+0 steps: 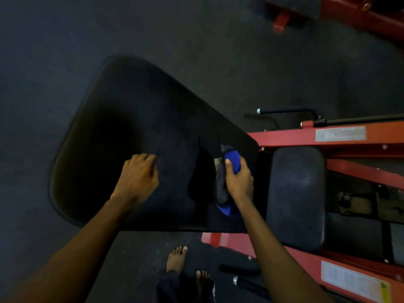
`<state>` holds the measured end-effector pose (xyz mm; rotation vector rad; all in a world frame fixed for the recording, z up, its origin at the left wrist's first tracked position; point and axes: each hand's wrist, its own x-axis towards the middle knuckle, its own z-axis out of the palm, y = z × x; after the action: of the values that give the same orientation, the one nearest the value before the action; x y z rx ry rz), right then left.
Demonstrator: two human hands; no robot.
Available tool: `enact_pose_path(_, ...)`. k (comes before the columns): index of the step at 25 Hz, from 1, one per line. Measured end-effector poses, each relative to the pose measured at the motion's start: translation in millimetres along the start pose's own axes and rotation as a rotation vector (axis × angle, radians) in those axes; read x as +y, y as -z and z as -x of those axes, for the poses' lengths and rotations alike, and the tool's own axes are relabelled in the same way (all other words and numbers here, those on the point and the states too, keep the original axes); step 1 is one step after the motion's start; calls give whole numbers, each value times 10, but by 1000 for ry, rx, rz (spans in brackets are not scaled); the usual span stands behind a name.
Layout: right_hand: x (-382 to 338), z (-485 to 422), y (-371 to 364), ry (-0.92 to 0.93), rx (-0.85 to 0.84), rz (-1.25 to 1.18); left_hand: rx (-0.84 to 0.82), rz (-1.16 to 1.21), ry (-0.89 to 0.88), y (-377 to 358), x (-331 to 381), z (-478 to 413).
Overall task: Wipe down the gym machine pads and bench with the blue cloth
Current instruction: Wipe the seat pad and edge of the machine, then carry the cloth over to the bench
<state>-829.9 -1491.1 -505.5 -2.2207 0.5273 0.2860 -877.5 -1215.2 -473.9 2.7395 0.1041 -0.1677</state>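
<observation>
Right hand (238, 180) grips blue cloth (232, 159) on bench (131, 127), red frame (306, 138) beside.

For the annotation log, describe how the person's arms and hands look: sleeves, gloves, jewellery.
Both arms are bare to the frame edge, no sleeves in view. The left hand and right hand wear no gloves; no watch or ring shows.

a person's left hand (137, 178) and right hand (239, 178) show at the ends of bare forearms (282, 254), unsleeved from the frame's lower edge to the wrists. lower down, a bare left foot (176, 259) and right foot (202, 279) emerge from dark trousers (170, 288), the hem marked with thin white stripes (213, 289).
</observation>
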Motion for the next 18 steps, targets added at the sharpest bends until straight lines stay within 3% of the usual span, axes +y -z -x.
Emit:
enact_pose_path(4,-227,560,875,49,-25,0,-124,95,38,718,490,536)
enact_pose_path(12,-1077,1488,2706,225,-46,-134,37,276,143,2471,1735,1466)
enact_pose_path(18,-1576,1883,3495,364,-31,-232,186,264,198,3216,2108,2054)
